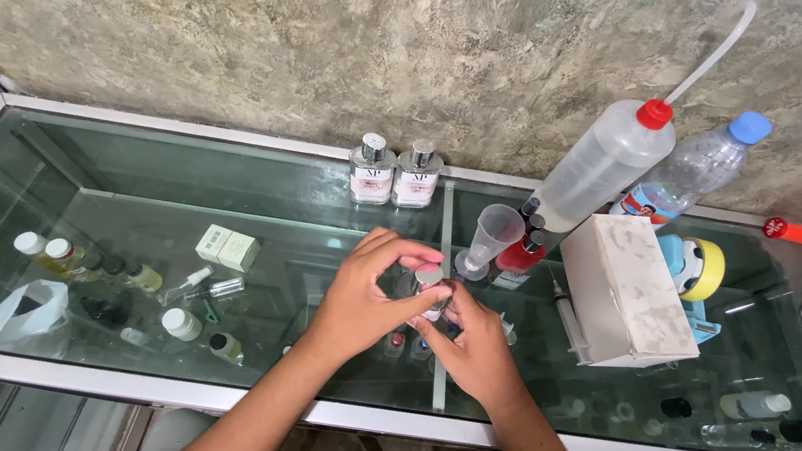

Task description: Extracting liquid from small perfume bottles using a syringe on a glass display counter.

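Both my hands meet over the middle of a glass counter top [302, 214]. My left hand [368, 297] curls over a small clear glass bottle with a silver cap [428, 277], fingers on its top. My right hand [474, 340] grips the same bottle from below and the right side. The bottle's body is mostly hidden by my fingers. Just beyond the hands stands a clear plastic measuring cup [493, 236] and a small bottle of red liquid [521, 256].
Two square clear perfume bottles [394, 172] stand at the back. A squeeze bottle with red cap and tube [601, 166], a blue-capped water bottle [694, 168], a white box [627, 287] and a syringe [567, 315] lie right. Small bottles [94, 266] sit inside the case, left.
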